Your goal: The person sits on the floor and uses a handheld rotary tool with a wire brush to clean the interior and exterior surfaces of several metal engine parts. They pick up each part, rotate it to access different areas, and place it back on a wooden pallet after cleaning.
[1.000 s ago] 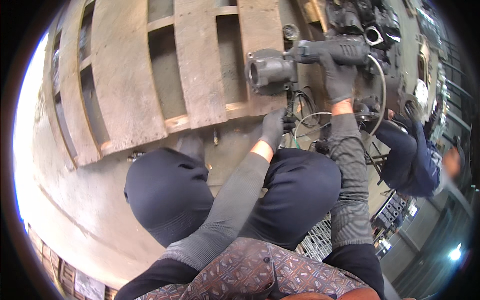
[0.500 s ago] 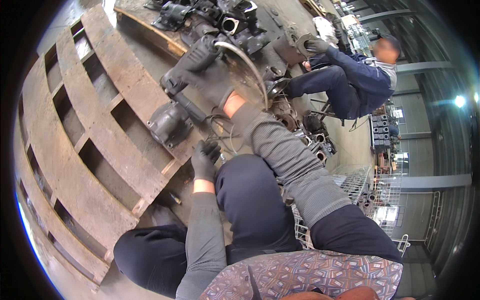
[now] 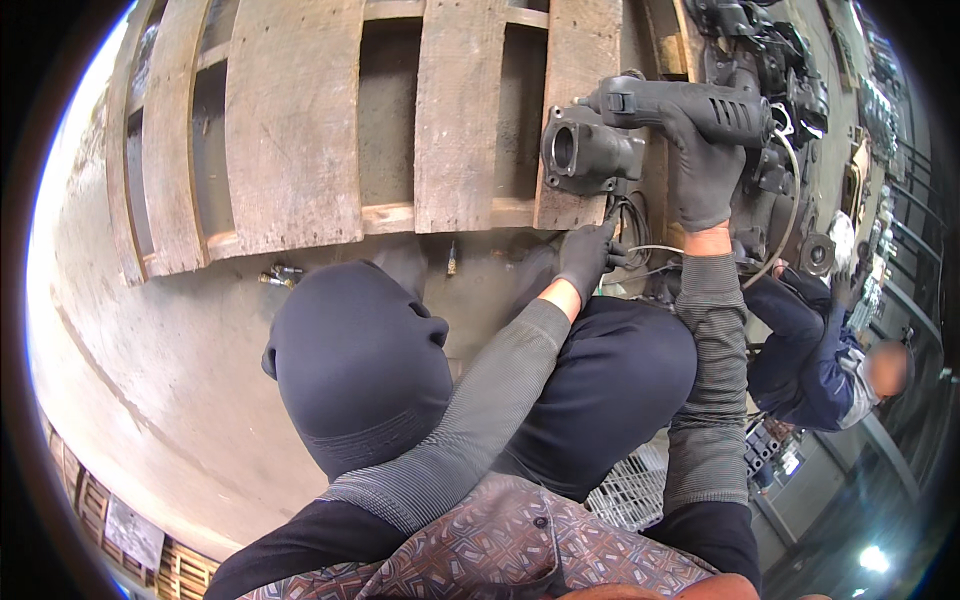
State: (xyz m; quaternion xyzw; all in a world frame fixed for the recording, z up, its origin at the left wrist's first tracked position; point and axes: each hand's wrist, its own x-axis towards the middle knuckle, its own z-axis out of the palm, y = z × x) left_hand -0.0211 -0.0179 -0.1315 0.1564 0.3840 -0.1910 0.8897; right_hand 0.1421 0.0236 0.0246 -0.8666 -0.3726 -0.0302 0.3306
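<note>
My right hand (image 3: pixel 702 180), in a dark glove, is wrapped round the grip of a dark power tool (image 3: pixel 690 108) with vent slots in its body. A pale hose or cable trails from the tool's right end. The tool's head sits just above a dark metal housing (image 3: pixel 585 150) with a round bore, which lies on the edge of a wooden pallet (image 3: pixel 295 130); I cannot tell whether they touch. My left hand (image 3: pixel 585 262), gloved too, is just below that edge, beside some thin cables (image 3: pixel 632 225). Its index finger is stretched out, and I see nothing held in it.
Dark metal castings (image 3: pixel 775 60) are heaped at the upper right. A co-worker (image 3: pixel 815 365) in dark blue sits at the right. Small metal fittings (image 3: pixel 282 275) lie on the concrete floor (image 3: pixel 190 350) near the pallet. A wire basket (image 3: pixel 630 490) is beside my right leg.
The view has swung, so the pallet now spans the top and the co-worker is lower right. My right hand still holds the tool. The housing has been turned, with its round bore now showing.
</note>
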